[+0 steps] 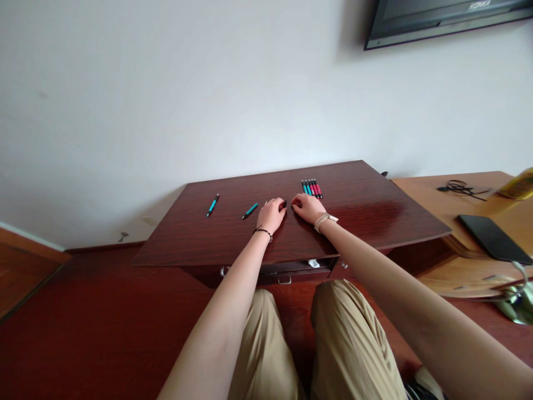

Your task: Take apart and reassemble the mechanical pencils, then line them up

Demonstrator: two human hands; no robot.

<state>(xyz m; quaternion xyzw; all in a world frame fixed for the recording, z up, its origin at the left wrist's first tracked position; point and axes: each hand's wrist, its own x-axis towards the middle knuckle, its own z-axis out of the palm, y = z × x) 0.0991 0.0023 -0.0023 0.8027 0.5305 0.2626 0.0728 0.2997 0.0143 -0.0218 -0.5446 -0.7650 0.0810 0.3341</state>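
White wall (166,83), dark wooden cabinet (375,205), reddish floor (83,333)

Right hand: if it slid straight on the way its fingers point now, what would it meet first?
The right hand points left toward the left hand; it would likely meet the small dark piece between the two hands' fingertips first, though depth there is hard to judge.

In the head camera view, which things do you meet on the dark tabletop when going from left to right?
Teal pen → second teal pen → left hand → right hand. The row of teal and red pens lies behind the right hand, so its place is unclear.
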